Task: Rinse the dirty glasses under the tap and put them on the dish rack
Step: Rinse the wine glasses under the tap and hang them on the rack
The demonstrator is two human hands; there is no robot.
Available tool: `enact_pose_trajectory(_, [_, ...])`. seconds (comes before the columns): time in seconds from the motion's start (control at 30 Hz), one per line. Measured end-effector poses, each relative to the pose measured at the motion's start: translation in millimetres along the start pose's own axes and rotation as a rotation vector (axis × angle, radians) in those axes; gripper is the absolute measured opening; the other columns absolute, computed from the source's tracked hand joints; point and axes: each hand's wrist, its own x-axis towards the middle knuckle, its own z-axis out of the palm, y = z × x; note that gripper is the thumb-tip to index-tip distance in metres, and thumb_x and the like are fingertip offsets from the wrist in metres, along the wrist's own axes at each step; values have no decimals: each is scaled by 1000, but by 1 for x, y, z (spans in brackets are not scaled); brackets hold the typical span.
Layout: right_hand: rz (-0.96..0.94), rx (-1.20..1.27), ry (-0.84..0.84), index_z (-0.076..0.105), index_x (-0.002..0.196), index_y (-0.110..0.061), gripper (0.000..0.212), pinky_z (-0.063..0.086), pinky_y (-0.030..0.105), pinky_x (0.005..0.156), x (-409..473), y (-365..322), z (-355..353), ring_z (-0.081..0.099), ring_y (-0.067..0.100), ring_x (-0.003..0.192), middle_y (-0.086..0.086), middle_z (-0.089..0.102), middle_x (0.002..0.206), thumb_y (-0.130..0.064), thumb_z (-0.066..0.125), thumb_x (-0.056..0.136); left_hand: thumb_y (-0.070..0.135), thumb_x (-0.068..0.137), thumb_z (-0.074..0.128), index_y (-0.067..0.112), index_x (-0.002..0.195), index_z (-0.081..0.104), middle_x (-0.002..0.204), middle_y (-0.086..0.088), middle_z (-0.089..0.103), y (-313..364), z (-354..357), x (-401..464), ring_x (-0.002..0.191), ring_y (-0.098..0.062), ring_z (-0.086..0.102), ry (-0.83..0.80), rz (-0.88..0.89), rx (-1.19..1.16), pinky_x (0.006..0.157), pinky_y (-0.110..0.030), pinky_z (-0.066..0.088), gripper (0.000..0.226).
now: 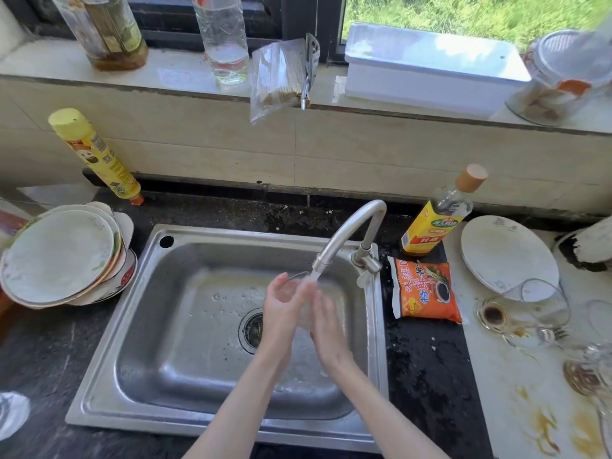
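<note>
Under the tap (351,233), we hold a clear glass (299,293) between both palms, left hand (281,309) wrapped round its far side, right hand (328,323) pressed against the near side, so the stream runs into it over the sink (172,326). More dirty glasses (530,309) wait on the desk (516,409) to the right. We see no dish rack.

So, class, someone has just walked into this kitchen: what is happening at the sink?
A person holds a clear glass between both hands, the left hand and the right hand, under water running from the tap over the steel sink. Several stained glasses wait on the counter to the right, beside a white plate. A stack of dishes sits on the left. No dish rack is in view.
</note>
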Motion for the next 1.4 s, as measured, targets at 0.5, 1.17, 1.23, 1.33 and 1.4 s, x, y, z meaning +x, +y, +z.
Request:
enact_pose_trajectory(0.5, [126, 162, -2, 63, 98, -28, 63, 42, 22, 48, -4, -14, -9, 49, 3, 52, -4, 62, 76, -59, 9, 95, 53, 57, 81, 21, 117, 54, 109, -2, 66, 9, -2, -1, 105, -18, 63, -107, 5, 2, 94, -35, 48, 74])
enact_pose_trajectory(1.17, [319, 204, -85, 60, 96, -26, 62, 19, 20, 41, -4, -13, -25, 32, 9, 41, 4, 56, 55, -64, 12, 93, 60, 51, 79, 11, 125, 50, 115, -12, 63, -3, -2, 8, 100, -26, 62, -107, -148, 17, 85, -43, 50, 94])
enact_pose_trajectory(1.23, [462, 231, -119, 53, 98, -19, 53, 21, 20, 41, -7, -13, -27, 32, 9, 39, 5, 60, 57, -61, 19, 96, 63, 60, 74, 7, 122, 53, 112, -11, 64, -8, -8, 9, 107, -26, 59, -76, -250, 70, 99, -41, 42, 86])
enact_pose_trajectory(1.33, [628, 238, -244, 49, 102, -12, 46, 30, 20, 45, -10, -10, -29, 38, 11, 44, 11, 62, 68, -54, 32, 97, 73, 66, 62, 0, 114, 59, 102, -16, 64, -16, -24, 7, 88, -28, 60, -235, -455, 16, 79, -37, 46, 86])
enact_pose_trajectory(1.4, [667, 195, -278, 51, 99, -11, 39, 34, 22, 52, -13, -8, -28, 43, 13, 49, 10, 58, 72, -47, 36, 98, 70, 78, 49, -3, 105, 61, 94, -20, 65, -23, -29, 3, 84, -29, 59, -253, -612, -69, 77, -39, 43, 79])
